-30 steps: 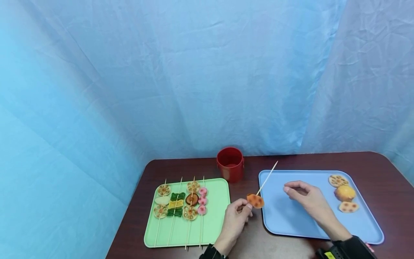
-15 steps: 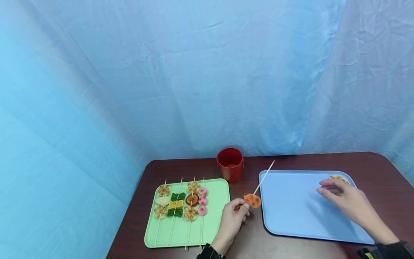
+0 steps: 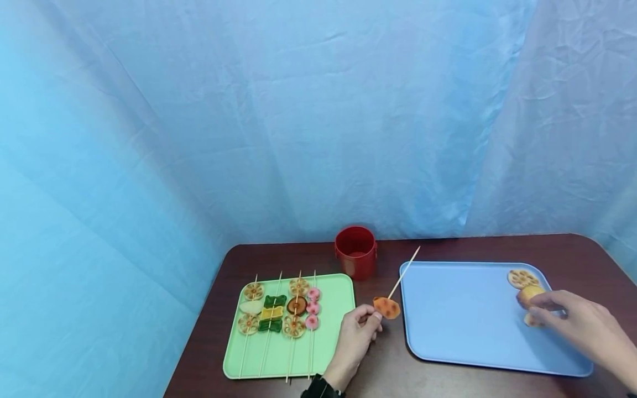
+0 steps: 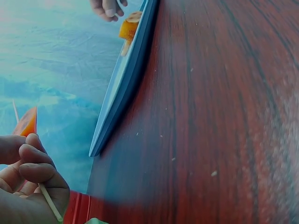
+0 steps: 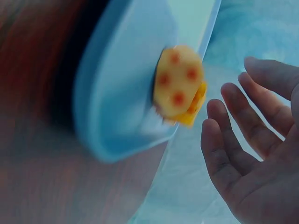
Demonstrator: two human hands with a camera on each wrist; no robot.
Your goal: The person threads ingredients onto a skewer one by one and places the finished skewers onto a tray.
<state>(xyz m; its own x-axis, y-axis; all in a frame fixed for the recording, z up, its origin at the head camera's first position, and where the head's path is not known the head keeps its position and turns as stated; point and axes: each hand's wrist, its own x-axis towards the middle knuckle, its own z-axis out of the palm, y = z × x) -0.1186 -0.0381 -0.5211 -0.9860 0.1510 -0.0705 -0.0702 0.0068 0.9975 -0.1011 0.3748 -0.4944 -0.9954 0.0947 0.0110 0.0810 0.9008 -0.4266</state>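
Note:
My left hand (image 3: 355, 340) grips a bamboo skewer (image 3: 403, 273) between thumb and curled fingers. An orange toy food slice with darker spots (image 3: 386, 308) is threaded on the skewer just above the fingertips. Below the fingers, the stick's lower end shows in the left wrist view. At the right side of the blue tray (image 3: 463, 326), my right hand (image 3: 579, 323) reaches over the food pieces, its fingers spread and loosely bent. Closest to it are a pale slice with red spots (image 5: 179, 79) and a rounded yellow-brown piece (image 3: 530, 294). Behind them lies a lotus root slice (image 3: 521, 278).
On the left, a green tray (image 3: 330, 342) carries several filled skewers, with lotus slices, green and yellow pieces, a mushroom-like slice (image 3: 297, 305) and pink rings (image 3: 312, 308). A red cup (image 3: 355, 260) stands at the back between the trays.
My right hand has moved right across the blue tray and come down by the food pieces there. My left hand, with the skewer and orange slice, has shifted slightly left.

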